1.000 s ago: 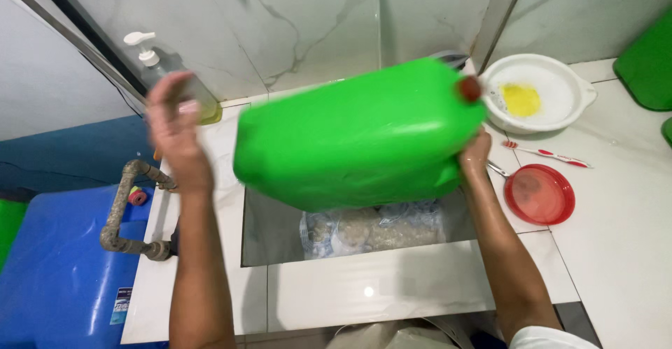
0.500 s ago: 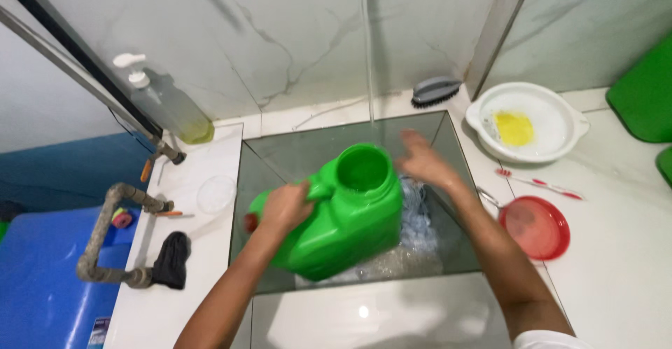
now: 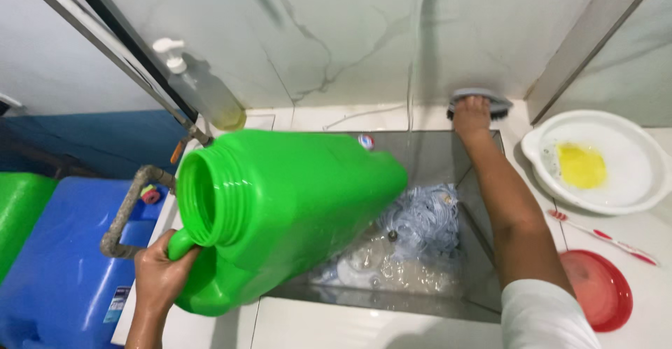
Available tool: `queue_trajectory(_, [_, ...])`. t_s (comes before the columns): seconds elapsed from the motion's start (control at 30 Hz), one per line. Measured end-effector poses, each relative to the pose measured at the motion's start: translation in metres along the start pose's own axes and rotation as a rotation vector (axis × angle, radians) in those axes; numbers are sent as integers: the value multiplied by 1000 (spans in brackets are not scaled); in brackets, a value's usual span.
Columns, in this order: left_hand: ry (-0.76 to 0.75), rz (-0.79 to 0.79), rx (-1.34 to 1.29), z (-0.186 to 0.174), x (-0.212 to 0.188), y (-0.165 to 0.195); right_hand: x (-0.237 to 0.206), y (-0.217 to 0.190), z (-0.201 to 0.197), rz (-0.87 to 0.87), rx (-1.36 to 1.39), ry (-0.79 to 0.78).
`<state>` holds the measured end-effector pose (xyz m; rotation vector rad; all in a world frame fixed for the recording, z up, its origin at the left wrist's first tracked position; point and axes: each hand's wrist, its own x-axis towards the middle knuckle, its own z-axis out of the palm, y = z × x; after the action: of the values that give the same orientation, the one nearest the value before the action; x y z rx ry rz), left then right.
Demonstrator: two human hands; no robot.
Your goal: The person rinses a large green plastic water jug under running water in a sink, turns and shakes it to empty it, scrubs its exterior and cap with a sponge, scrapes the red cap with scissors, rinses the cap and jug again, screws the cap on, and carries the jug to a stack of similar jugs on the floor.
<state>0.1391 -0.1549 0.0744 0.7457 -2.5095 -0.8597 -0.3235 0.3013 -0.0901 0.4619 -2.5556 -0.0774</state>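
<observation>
Looking down from the head camera: the left hand [image 3: 159,277] is closed around the handle of a large green plastic jerrycan [image 3: 280,212], fingers wrapped tight at its lower left corner. The jerrycan is tilted on its side over the left part of a steel sink [image 3: 448,156], with its wide threaded mouth open and facing the camera, no cap on it. Its far end hangs above the basin.

The right hand [image 3: 472,113] reaches across the sink to the back ledge and rests on a grey scrub brush [image 3: 483,100] that lies against the marble wall; the fingers lie over the brush, grip closing on it, though whether it is lifted cannot be told. The forearm crosses the basin's right side, with a white sleeve [image 3: 542,314] at the lower edge.

Inside the basin, pale blue cloth [image 3: 420,219] lies in shallow soapy water.

On the counter to the right: a white basin [image 3: 633,188] holding something yellow, a red-and-white toothbrush [image 3: 602,235] just in front of it, and a red lid [image 3: 598,289] nearer the camera.

To the left: a pump bottle [image 3: 203,90] of yellowish liquid leaning at the wall, a bent pipe [image 3: 126,212], and a blue container [image 3: 49,272] below the counter's edge.
</observation>
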Motion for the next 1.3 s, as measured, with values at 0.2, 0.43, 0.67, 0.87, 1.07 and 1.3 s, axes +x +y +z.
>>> queue_trajectory(0.2, [31, 21, -307, 19, 2, -9, -9, -16, 19, 52, 976, -258])
queue_trajectory(0.43, [47, -36, -453, 49, 22, -1, -123, -121, 17, 752, 2062, -1116])
queue_trajectory(0.67, [49, 138, -374, 48, 40, 1, -80, -52, 12, 579, 2201, -590])
queue_trajectory(0.87, [72, 167, -399, 49, 39, 22, -138, -104, -5, 594, 2125, -521])
queue_trajectory(1.07, [45, 103, -361, 45, 32, 22, -107, -51, -3, 415, 2366, -242])
queue_trajectory(1.3, [0, 101, -424, 51, 34, 11, -142, -98, 2, 537, 2295, -529])
